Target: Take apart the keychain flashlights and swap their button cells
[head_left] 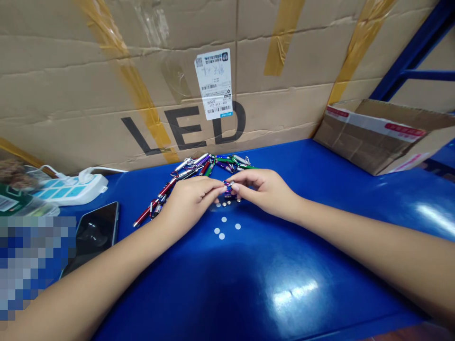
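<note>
My left hand point(188, 198) and my right hand point(266, 190) meet over the blue table, both closed in a pinch. Between their fingertips is a small, shiny blue metal piece point(228, 187), mostly covered by the fingers; it resembles part of the small penlights nearby. Just below the fingertips lie a few small silvery button cells point(229, 202). Nearer to me, several thin white discs point(223, 219) are scattered flat on the table. Behind and left of my hands, a loose pile of small metallic penlights with clips point(195, 163) shows red, silver, purple, blue and green bodies.
A large cardboard box point(291, 102) marked LED stands along the table's back. An open carton point(359, 137) sits at back right. On the left are a white power strip point(83, 193) with plugged-in cables, a dark phone point(97, 232) and a green-labelled container point(17, 201).
</note>
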Demonstrator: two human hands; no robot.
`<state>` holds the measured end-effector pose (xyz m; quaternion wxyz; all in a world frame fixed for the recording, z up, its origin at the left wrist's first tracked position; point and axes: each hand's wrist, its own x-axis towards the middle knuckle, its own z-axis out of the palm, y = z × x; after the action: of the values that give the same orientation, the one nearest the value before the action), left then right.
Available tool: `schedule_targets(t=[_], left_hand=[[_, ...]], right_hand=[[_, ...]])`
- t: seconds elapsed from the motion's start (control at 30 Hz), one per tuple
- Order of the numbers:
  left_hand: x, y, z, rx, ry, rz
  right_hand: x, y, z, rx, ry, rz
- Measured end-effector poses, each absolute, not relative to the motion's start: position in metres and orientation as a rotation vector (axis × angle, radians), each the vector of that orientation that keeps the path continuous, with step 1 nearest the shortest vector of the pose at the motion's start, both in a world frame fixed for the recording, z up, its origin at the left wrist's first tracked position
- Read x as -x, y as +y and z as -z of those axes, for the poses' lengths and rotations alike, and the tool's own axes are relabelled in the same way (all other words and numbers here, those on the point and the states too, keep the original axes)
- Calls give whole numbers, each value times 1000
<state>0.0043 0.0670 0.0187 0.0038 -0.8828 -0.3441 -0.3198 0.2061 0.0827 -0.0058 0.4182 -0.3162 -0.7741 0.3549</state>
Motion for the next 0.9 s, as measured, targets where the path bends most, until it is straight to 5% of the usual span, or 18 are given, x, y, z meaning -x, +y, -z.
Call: schedule_targets(t=[0.27, 0.63, 0.9], left_hand=[[-7, 65, -23, 2941, -1199, 887], [-13, 65, -24, 3134, -2149, 1174], [-13, 65, -21, 3132, -2332, 1320]], right_hand=[[-212, 89, 2, 622, -2274, -389], [-205, 82, 4, 805, -2087, -817], [-198, 80, 8, 864, -1882, -1011]])
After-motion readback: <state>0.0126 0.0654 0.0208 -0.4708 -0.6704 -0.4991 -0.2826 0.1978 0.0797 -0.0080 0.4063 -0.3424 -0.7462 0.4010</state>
